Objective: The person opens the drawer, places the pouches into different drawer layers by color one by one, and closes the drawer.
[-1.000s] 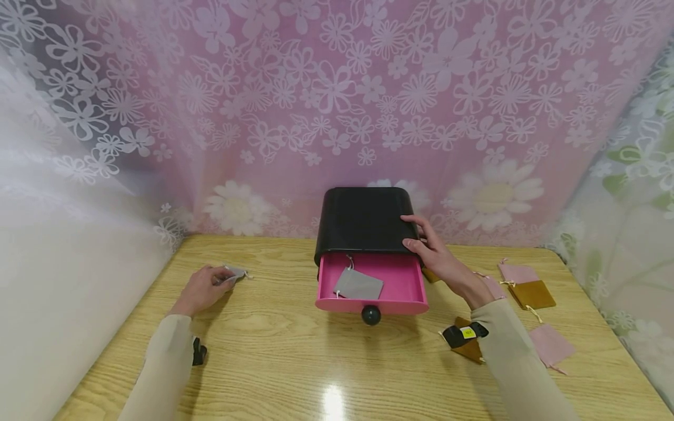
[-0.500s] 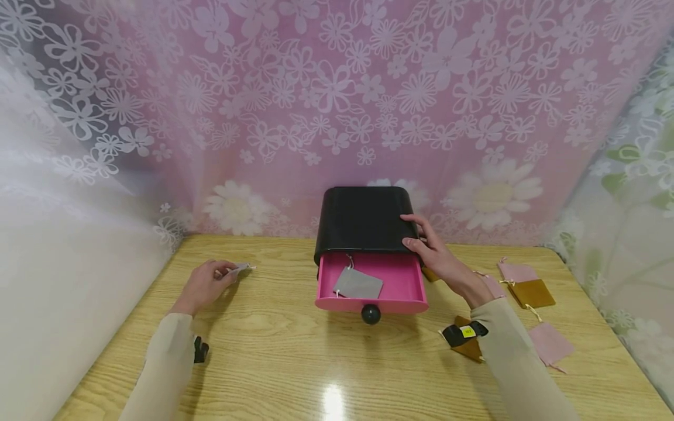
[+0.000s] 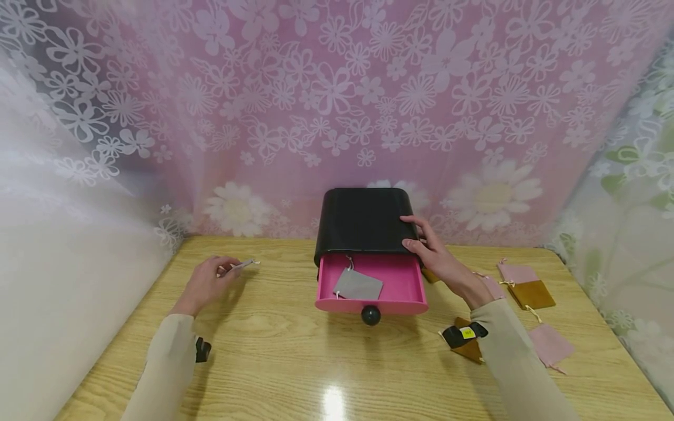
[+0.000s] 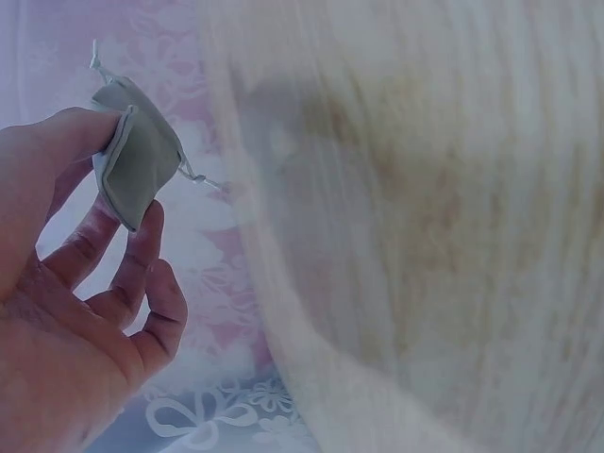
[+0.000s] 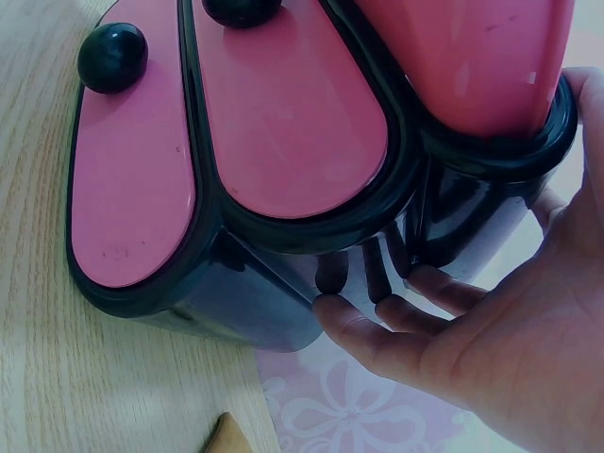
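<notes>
Between thumb and fingers of the left hand (image 3: pixel 204 285), a smooth, bowed, pale-corded grey pouch (image 4: pixel 142 162) is pinched, left of the black drawer unit (image 3: pixel 365 219), whose right side is touched by the right hand (image 3: pixel 443 262), fingers loosely spread.

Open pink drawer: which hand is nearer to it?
The right hand: it touches the black cabinet, right beside the drawer. The left hand is farther away, left of the drawer, pinching a grey pouch.

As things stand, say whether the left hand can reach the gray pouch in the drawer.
Likely yes: the drawer stands open and nothing covers the gray pouch, but the left hand pinches another pouch.
</notes>
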A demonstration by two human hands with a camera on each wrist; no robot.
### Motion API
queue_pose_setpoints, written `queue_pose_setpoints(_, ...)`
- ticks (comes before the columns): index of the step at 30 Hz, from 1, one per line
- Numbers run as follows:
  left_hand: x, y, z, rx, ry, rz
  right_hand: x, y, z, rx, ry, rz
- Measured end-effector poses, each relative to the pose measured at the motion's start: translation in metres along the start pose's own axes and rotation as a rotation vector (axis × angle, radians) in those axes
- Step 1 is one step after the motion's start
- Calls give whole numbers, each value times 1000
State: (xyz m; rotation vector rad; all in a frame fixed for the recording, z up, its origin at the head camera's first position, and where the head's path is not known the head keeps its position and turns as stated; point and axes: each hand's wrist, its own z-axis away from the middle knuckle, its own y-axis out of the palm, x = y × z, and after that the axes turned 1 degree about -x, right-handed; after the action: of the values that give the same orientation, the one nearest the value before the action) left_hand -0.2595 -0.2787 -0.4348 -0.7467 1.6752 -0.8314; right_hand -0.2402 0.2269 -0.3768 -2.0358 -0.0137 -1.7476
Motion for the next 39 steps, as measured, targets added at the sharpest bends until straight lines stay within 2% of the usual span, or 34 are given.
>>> queue_pose_setpoints(11, -16, -6, 3, -29, 20, 40, 0, 0, 1, -1, -1, 0)
queue_pose_setpoints(19, -36, -14, 3, -61, 64, 72, 0, -1, 1, 4, -4, -5)
queue_pose_setpoints(27, -54, -21, 5, -126, 118, 75, 0, -1, 1, 9, -3, -13)
queue_pose_setpoints(39, -85, -33, 13, -176, 181, 83, -1, -1, 1, 3, 0, -4)
